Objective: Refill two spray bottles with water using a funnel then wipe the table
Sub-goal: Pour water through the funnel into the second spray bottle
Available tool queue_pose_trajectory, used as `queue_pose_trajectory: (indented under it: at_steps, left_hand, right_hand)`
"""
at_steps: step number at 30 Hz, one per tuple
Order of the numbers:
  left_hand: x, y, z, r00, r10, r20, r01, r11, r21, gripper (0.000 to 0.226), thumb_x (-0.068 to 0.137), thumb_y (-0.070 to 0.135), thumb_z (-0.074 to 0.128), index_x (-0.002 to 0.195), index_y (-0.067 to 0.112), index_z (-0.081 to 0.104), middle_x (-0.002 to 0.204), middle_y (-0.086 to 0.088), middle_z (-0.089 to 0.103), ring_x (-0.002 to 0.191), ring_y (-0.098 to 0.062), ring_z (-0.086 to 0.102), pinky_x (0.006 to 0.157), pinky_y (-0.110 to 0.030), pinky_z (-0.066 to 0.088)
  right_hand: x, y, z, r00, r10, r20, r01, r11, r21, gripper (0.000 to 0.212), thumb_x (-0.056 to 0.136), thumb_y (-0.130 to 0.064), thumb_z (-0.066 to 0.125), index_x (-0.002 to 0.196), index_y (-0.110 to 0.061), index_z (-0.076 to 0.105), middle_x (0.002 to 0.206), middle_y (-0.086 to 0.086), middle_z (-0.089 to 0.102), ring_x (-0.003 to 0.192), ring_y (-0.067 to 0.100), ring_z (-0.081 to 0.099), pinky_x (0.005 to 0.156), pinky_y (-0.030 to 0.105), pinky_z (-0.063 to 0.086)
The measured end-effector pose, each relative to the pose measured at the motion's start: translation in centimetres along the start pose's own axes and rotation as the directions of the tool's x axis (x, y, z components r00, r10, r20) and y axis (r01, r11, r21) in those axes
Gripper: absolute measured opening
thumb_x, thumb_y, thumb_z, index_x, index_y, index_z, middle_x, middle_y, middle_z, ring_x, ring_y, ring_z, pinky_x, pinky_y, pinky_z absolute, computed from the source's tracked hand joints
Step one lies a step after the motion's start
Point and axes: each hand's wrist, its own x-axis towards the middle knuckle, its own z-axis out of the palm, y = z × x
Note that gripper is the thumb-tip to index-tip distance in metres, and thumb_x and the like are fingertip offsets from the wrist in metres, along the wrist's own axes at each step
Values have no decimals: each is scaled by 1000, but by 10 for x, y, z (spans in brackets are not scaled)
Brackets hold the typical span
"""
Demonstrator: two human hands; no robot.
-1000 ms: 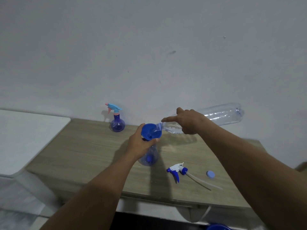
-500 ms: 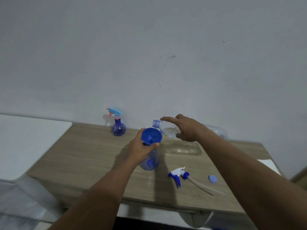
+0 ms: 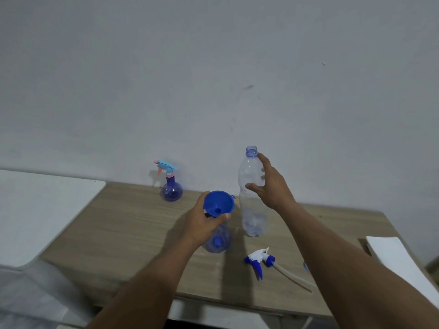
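Wooden table [image 3: 123,233] seen from the wearer's head, with the open spray bottle [image 3: 217,242] near its middle taken as the reference point.

Nearest the viewer, to the right of this bottle and closer to the front edge, lies the detached spray head [image 3: 259,260], white with a blue trigger, on its side, its pale tube [image 3: 293,277] trailing away to the right. A small blue cap [image 3: 306,266] sits just beyond the tube, partly hidden by the right forearm. Farther right, at the table's end, lies a flat white sheet [image 3: 394,255]; whether it is cloth or paper cannot be told.

The open spray bottle stands upright with a blue funnel [image 3: 219,202] seated in its neck, the bowl tipped slightly toward the viewer. The left hand [image 3: 202,225] is closed around the funnel stem and bottle neck, thumb and fingers pinching just under the bowl.

Just to the right of the bottle stands a clear plastic water bottle [image 3: 251,193], upright on the table, uncapped, with only a little water visible at its base. The right hand [image 3: 270,184] is curled loosely about its upper half, thumb in front and fingers behind; firm contact cannot be confirmed.

Behind and to the left, close against the wall [image 3: 213,67], stands the second spray bottle [image 3: 171,189], round and blue, with its light blue and pink spray head fitted. A white surface [image 3: 35,210] adjoins the table's left end.
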Motion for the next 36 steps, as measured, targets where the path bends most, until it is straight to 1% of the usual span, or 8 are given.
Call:
queue_pose_trajectory:
  at_steps: [5,15,19,26,29,32,34,36]
  left_hand:
    - [2,-1,0,1000,-16,16,16,1000,4,71,73,26,85,134,28,48,118,7,65,106,-11,62,85,-24,55]
    - [-6,4,-2,997,-66,36,65,998,19,93,73,36,84,148,26,31,133,6,57,121,-18,55,101,-44,49]
    - [-13,0,-3,998,-47,30,48,999,-27,76,68,31,88,132,28,46,122,5,63,113,-16,60,96,-42,52]
    - [-7,-14,4,977,-206,55,205,978,24,83,67,26,89,138,18,47,133,2,55,120,-17,54,103,-39,46]
    - [-7,-33,-1,977,-205,57,186,953,240,57,74,21,82,123,17,54,111,8,62,97,-1,59,82,-16,46]
    - [-2,-41,0,967,-232,105,187,926,329,40,82,3,67,91,37,48,64,29,62,65,24,53,57,2,38]
    - [6,-41,12,979,-180,92,162,971,178,42,88,-5,45,67,29,60,44,9,56,39,0,53,41,-6,40]
    - [12,-47,17,962,-266,61,272,953,-130,46,97,0,34,59,12,58,47,0,51,36,-7,49,38,-12,42]
  right_hand:
    - [2,6,4,998,66,5,-66,995,69,95,84,-22,81,155,-37,20,123,10,53,107,28,58,81,32,44]
    - [-13,-14,-5,994,96,50,-97,995,27,107,86,-14,71,160,-30,-5,155,10,36,135,30,45,99,35,43]
    - [-41,-36,6,995,-30,-91,32,999,13,93,80,-4,61,158,-25,14,152,9,31,134,28,38,94,35,43]
    - [-74,-63,31,953,-215,-216,187,972,-143,77,73,-9,68,144,-13,38,147,21,37,134,37,38,106,52,43]
    - [-75,-66,42,942,-333,-35,321,928,-190,69,80,-15,64,145,-10,43,140,17,47,126,33,47,100,49,47]
    - [-69,-66,58,930,-298,216,353,887,-297,74,94,-34,58,157,-15,26,153,17,38,134,33,42,110,43,40]
    - [-62,-64,68,929,-186,320,310,863,-399,79,99,-49,49,161,-17,11,162,21,22,144,37,30,116,45,29]
    - [-55,-63,73,924,-69,375,251,851,-462,78,101,-57,40,161,-19,7,164,22,14,145,42,28,118,50,27]
